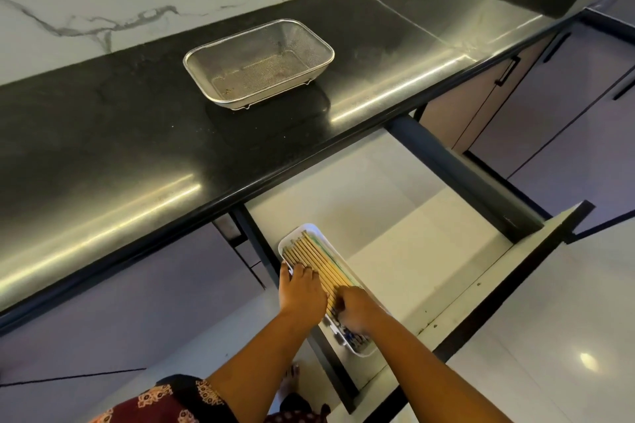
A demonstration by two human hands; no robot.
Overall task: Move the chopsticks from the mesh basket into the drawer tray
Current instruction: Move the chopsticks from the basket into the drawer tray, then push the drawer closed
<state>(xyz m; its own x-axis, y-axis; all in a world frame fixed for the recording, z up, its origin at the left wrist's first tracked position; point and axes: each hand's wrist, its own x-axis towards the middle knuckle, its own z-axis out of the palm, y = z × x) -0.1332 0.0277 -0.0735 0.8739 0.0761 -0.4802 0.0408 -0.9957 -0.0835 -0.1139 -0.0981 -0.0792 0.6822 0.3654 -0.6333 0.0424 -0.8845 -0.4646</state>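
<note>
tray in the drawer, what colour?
White tray, holding tan wooden chopsticks; head view, the only one.

both hands (pixel 302 288) on chopsticks (pixel 318 259) in tray (pixel 285 237); basket (pixel 257 63) empty.

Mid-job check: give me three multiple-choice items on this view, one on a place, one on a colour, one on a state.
1. Where do the wooden chopsticks lie?
A. in the steel mesh basket
B. in the white plastic tray
C. on the countertop

2. What colour is the countertop?
A. black
B. white
C. brown

3. What state is the steel mesh basket in?
A. full of chopsticks
B. overturned
C. upright, no chopsticks inside

Key: 1 B, they lie side by side in the white plastic tray inside the open drawer, under the left hand and right hand. 2 A, polished black stone. 3 C, only bare mesh shows.
</note>
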